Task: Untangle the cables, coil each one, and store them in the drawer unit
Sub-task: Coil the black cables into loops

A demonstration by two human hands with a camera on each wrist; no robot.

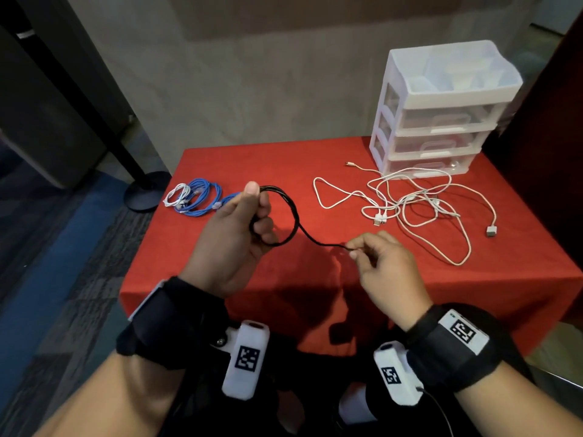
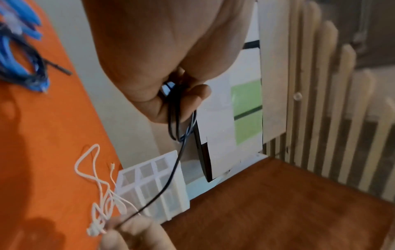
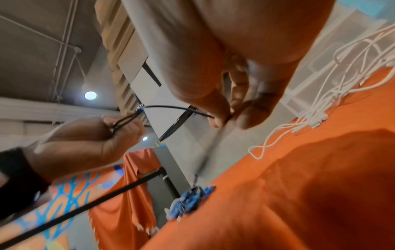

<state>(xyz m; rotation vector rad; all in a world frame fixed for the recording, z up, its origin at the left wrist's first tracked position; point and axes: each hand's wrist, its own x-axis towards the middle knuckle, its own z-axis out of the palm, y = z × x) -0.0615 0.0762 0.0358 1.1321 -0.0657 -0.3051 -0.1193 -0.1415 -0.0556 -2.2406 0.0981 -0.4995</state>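
A black cable (image 1: 291, 212) is held above the red tablecloth (image 1: 315, 171) by both hands; its coiled loops are gripped by the left hand (image 1: 235, 234), the fingers curled through the coil and the thumb raised against its top; the free run is pinched between thumb and fingertips of the right hand (image 1: 383, 263), the remaining fingers being loosely curled. A short span of cable is stretched between the two hands.

The drawer unit (image 1: 441, 111) is seen in the head view at the far right of the table, all three drawers closed; a loose tangle of white cables (image 1: 419, 203) is spread in front of it, and a blue cable coil (image 1: 202, 198) with a small white coil (image 1: 176, 195) beside it lies at the far left edge.

Only in the left wrist view are several black strands (image 2: 174, 116) shown bunched inside the closed fingers; only in the right wrist view is the pinch (image 3: 222, 118) seen closely, the cable end (image 3: 200, 113) being trapped at the fingertips.
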